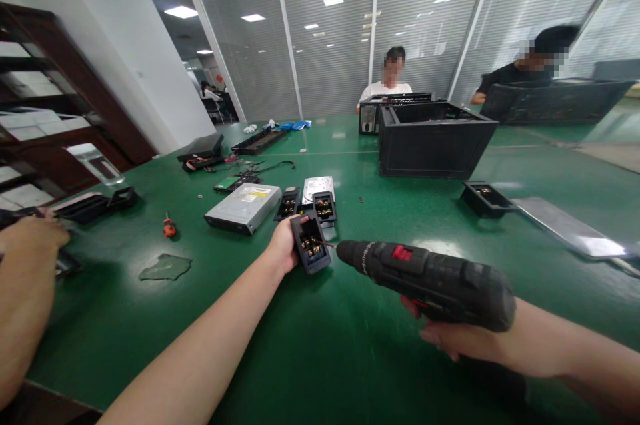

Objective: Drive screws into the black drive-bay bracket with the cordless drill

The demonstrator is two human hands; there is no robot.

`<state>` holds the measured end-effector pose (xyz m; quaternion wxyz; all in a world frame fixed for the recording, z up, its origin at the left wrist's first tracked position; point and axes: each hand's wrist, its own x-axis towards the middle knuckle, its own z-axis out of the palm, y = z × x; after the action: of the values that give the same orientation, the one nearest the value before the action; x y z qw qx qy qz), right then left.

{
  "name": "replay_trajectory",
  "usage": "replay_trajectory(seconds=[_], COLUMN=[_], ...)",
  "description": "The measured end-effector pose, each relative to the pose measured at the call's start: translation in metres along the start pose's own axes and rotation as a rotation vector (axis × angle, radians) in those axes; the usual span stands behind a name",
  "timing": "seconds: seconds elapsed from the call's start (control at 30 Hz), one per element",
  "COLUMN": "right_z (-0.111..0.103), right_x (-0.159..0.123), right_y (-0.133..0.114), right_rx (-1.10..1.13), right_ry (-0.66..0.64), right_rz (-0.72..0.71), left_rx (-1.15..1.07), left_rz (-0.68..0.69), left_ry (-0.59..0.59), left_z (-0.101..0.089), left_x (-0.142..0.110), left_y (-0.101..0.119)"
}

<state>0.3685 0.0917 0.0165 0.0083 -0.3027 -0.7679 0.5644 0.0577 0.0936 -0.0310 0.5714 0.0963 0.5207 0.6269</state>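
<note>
My left hand (284, 243) grips a small black plastic box (319, 266), tilted with its open side toward me; brass-coloured metal pieces (311, 246) show inside. In my right hand (463, 339) is a black cordless drill (435, 281) with red switches. Its thin bit (326, 244) points left and its tip reaches the box opening; whether it touches a metal piece I cannot tell. Just behind my left hand stand two similar black boxes (289, 203) beside a white-labelled hard drive (319, 185). A silver optical drive (243, 208) lies to their left.
A co-worker's hand (50, 233) is at the left edge. A screwdriver (169, 225) and a grey-green scrap (165, 267) lie left. Computer cases (430, 148) stand behind, near two seated people. At right are another black box (483, 201) and a flat silver device (570, 225).
</note>
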Motion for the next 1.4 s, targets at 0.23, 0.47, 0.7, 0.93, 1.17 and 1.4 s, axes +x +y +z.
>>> replay_trajectory(seconds=[0.23, 0.47, 0.7, 0.93, 1.17, 1.4], right_z=[-0.0002, -0.0009, -0.0009, 0.0005, 0.0002, 0.0001], right_x=[0.0006, 0.0014, 0.0019, 0.0018, -0.0001, 0.0018], right_y=[0.0016, 0.0059, 0.004, 0.003, 0.0018, 0.0011], right_rx=[-0.015, 0.008, 0.003, 0.024, 0.014, 0.016], right_ry=[0.0, -0.003, -0.001, 0.005, 0.0, 0.005], right_rz=[-0.016, -0.024, -0.013, -0.031, -0.031, -0.051], left_rx=[0.005, -0.002, -0.01, -0.009, -0.013, -0.011], left_rz=[0.006, 0.009, 0.002, 0.005, 0.002, -0.003], left_ry=[0.003, 0.0, 0.017, -0.016, -0.023, -0.015], left_z=[0.0003, 0.0, -0.0002, -0.0009, -0.0026, -0.0019], left_x=[-0.0004, 0.0015, 0.0011, 0.0, 0.0021, 0.0002], left_y=[0.0003, 0.0001, 0.0001, -0.0001, -0.0004, 0.0001])
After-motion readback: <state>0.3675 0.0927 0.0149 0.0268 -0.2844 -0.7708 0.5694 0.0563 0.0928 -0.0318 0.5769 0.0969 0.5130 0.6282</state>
